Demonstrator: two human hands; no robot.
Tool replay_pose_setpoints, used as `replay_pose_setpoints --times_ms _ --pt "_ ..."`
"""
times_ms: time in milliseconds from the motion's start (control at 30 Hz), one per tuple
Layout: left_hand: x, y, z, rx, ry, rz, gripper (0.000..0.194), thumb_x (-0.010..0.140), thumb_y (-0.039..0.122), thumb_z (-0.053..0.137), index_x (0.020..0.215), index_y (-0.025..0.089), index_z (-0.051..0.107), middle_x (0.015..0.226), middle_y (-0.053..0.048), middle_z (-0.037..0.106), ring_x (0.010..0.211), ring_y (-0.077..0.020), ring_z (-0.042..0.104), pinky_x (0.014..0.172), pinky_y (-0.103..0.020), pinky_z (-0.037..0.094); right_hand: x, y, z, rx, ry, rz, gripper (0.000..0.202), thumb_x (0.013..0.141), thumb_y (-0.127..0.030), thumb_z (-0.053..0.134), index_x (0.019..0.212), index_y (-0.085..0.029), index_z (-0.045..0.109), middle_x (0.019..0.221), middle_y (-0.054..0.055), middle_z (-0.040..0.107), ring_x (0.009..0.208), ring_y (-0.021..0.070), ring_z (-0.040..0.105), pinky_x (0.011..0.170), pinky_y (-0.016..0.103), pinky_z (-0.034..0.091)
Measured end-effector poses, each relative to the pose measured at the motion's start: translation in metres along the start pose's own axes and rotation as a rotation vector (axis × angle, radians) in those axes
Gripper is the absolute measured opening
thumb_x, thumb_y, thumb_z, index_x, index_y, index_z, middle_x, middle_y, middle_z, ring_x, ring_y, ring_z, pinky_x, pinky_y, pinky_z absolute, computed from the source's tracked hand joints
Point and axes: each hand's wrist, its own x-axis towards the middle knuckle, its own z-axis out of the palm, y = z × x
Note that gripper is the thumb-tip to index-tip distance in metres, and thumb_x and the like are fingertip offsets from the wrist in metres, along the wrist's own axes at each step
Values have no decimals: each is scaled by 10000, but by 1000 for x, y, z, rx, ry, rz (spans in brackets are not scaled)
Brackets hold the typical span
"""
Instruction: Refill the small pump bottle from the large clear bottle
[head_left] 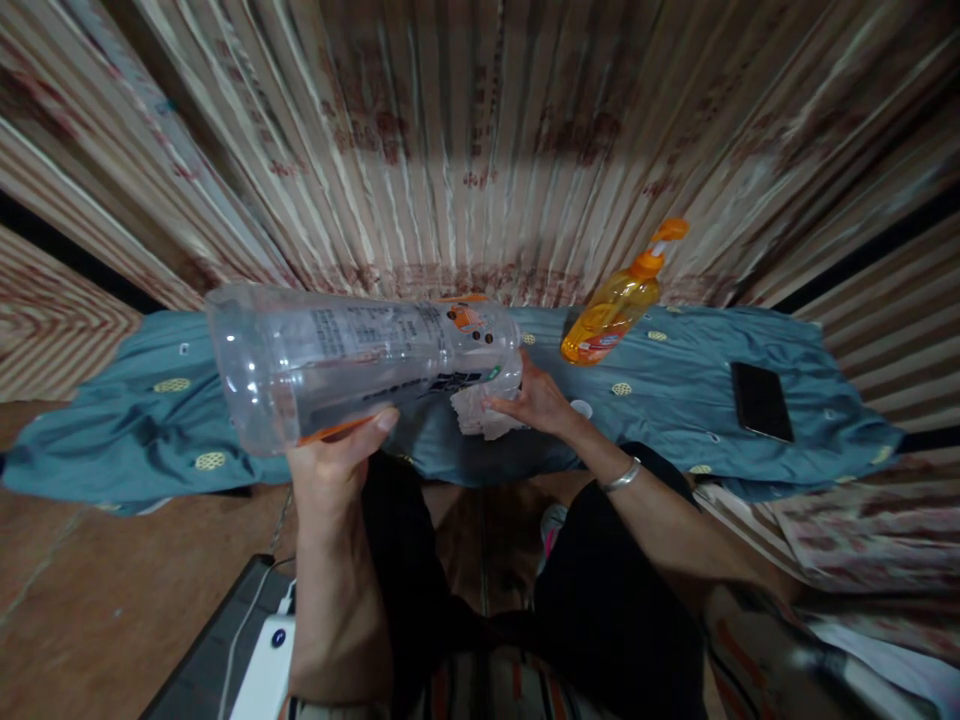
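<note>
The left hand (337,470) has its grip clenched on the wide base end of a large clear plastic bottle with a printed label (360,360), thumb pressed along the lower wall. The bottle lies on its side in the air at centre frame, base toward the left, neck toward the right. The right hand (536,400) is at the neck end, fingers closed on a crumpled pale cloth or paper wad (476,410) held against the bottle's shoulder. A silver bangle (622,475) circles that wrist.

Judging from this, wiping or cleaning of the bottle is under way. The bottle looks empty and fairly clear inside, with no suds or water visible, so whether it counts as nearly finished or barely started I cannot tell. The cap is off, or at least hidden. A small white round thing (581,408), perhaps the cap, lies on the cloth just right of the right hand.

Further out, a teal embroidered cloth (135,400) spreads across a low surface through the middle of the frame. On it, in the upper right, stands one orange pump bottle of liquid soap (619,300), leaning, and to the right lies one dark phone (761,400), face up. A white device with cables (266,660) sits at the lower left on the floor.

Counted: one clear bottle, one wad, one pump bottle, one phone, one bangle, two hands.
</note>
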Motion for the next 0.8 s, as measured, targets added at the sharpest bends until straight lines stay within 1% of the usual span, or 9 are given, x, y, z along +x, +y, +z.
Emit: replay_pose_setpoints --times_ms 100,267,367,433,567,667,800 --pt "1 -1 -1 5 -31 2 410 614 411 853 948 258 672 927 -6 718 969 -240 714 892 -384 616 0 1 0 10 2 -5 924 722 -481 790 1482 -159 374 1267 129 670 1084 321 682 949 438 541" --pt "4 5 5 -47 0 21 483 607 380 865 1025 242 666 998 -31 722 1018 -257 706 914 -403 606 1 3 0 -4 1 -37 909 728 -499 788 1481 -181 391 1303 121 654 1118 334 670 965 449 538" --pt "4 9 7 -37 -15 22 485 604 372 869 1025 247 664 973 -22 727 1022 -254 707 909 -397 609 2 3 0 -15 3 -32 904 723 -484 793 1477 -181 395 1301 117 658 1116 334 671 961 451 540" --pt "4 8 6 -19 -18 18 465 606 378 868 1002 244 666 940 -15 731 1002 -251 713 894 -391 614 2 3 0 -6 5 -27 914 718 -486 795 1478 -180 388 1295 115 661 1121 332 670 964 449 537" --pt "5 5 2 7 -36 -7 420 617 415 857 954 249 670 893 -5 740 896 -240 730 842 -399 633 1 2 0 6 1 -29 935 719 -518 782 1480 -145 386 1296 133 654 1138 330 663 982 432 529" --pt "6 4 2 14 -43 5 422 613 381 867 960 250 667 903 4 743 854 -221 730 828 -390 636 1 1 -1 11 7 -29 937 716 -514 782 1479 -133 394 1283 131 661 1111 324 674 968 424 540" --pt "8 6 5 0 -33 36 413 611 380 865 945 230 674 896 -10 737 924 -234 728 837 -373 635 1 1 -2 25 7 -29 939 713 -485 792 1488 -149 382 1287 128 662 1096 328 679 960 451 544"
